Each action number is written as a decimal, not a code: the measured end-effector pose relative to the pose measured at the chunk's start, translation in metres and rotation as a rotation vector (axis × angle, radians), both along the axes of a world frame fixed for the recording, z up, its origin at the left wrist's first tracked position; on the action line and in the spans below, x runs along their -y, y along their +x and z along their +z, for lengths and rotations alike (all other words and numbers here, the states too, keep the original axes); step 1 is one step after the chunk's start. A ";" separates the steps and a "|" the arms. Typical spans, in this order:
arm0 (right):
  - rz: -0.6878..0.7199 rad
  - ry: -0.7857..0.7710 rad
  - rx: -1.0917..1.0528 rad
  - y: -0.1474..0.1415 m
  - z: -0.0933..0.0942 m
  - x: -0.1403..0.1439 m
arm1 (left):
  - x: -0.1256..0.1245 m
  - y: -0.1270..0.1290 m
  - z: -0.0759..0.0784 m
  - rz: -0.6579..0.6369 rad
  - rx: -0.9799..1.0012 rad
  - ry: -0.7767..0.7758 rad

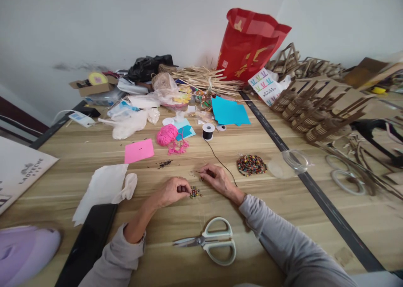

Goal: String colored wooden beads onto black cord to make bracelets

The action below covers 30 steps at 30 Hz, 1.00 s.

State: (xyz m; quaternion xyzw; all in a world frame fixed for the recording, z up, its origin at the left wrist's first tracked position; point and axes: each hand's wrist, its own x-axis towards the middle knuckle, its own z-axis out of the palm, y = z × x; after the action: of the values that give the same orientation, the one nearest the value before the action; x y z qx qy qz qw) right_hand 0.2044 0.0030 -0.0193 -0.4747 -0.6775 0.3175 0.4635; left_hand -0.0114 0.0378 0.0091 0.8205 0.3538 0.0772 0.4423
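Pinching a bead, left hand [172, 191] is curled nearly shut beside a small bead cluster [195, 192]; right hand [217, 178] is closed on the black cord [220, 161] end, which runs back to its spool [208, 131]. Looks early: only a few beads gathered, the big bead pile [251, 164] sits untouched right, scissors [210, 240] lie idle nearer the body.

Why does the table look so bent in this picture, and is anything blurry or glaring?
Head view: a wide lens bows the table edges and the black seam, stretching the sleeves at the bottom. Light is soft and even, with faint shadows under the left hand, right hand and scissors. No strong glare. The small beads are too tiny to resolve sharply.
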 end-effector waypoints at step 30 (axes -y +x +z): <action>0.088 0.043 0.127 0.000 0.001 0.001 | 0.001 0.001 0.000 -0.126 0.045 0.106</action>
State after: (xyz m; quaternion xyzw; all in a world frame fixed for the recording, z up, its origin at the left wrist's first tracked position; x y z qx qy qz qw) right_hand 0.2043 0.0020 -0.0186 -0.4536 -0.7324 0.2919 0.4154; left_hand -0.0108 0.0371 0.0089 0.8615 0.2870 0.0864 0.4099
